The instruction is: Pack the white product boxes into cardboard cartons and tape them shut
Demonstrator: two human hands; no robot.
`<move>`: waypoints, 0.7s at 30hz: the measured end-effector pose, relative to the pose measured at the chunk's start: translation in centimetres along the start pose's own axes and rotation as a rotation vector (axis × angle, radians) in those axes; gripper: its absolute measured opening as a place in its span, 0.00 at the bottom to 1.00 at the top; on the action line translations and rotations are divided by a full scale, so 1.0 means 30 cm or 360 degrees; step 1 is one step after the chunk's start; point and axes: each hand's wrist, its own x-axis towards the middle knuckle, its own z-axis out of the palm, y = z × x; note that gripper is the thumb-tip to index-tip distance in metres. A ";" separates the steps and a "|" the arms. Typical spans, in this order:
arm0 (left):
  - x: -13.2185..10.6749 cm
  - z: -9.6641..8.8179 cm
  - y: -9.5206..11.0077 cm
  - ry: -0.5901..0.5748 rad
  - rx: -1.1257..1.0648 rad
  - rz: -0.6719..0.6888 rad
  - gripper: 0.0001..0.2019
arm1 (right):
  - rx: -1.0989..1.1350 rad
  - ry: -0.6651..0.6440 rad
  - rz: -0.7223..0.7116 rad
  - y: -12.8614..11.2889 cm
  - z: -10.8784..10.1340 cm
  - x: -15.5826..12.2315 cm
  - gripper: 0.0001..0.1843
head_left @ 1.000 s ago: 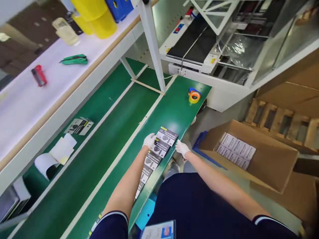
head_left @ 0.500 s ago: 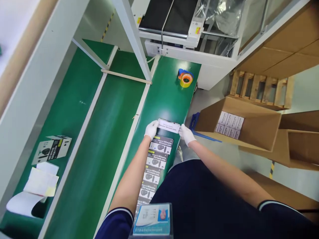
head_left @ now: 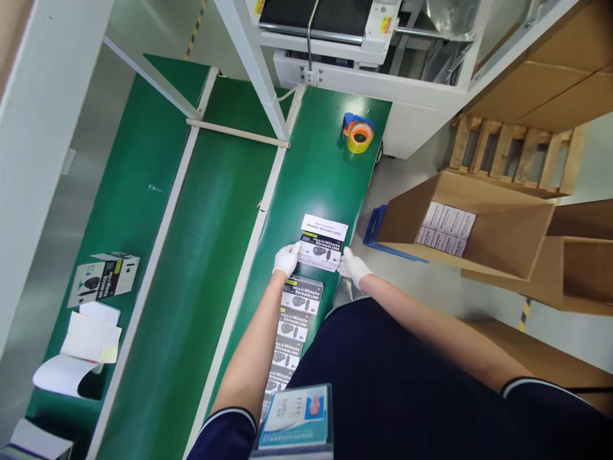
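A printed "Minute Stream 1000" product box [head_left: 322, 243] lies on the green bench between my hands, its dark printed face up and white panels showing above and below it. My left hand [head_left: 287, 259], in a white glove, grips its left edge. On the opposite edge, the fingers of my gloved right hand [head_left: 353, 267] close at the lower right corner. Directly below is a row of several matching boxes [head_left: 301, 296], overlapping along the bench toward my body.
A tape dispenser [head_left: 359, 135] sits at the bench's far end. To the right, an open carton [head_left: 498, 223] holds white boxes beside a wooden pallet [head_left: 512, 156]. Left lie papers [head_left: 90, 338] and another printed box [head_left: 103, 281]. A badge [head_left: 294, 418] hangs before me.
The box has turned from its white narrow side to its dark printed face and lies nearer the row. My hands have shifted slightly down along its sides; the view has moved a little.
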 end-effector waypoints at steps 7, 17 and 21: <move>-0.076 -0.071 -0.095 -0.0003 -0.0348 0.0041 0.33 | 0.0175 0.0144 -0.0264 0.011 -0.014 -0.056 0.23; -0.297 -0.013 -0.325 -0.0126 0.0282 -0.0440 0.24 | -0.0110 -0.0178 0.0621 0.245 0.118 -0.136 0.15; -0.215 -0.009 -0.232 -0.0029 0.0233 -0.0220 0.24 | -0.0132 -0.0247 0.0705 0.200 0.106 -0.119 0.06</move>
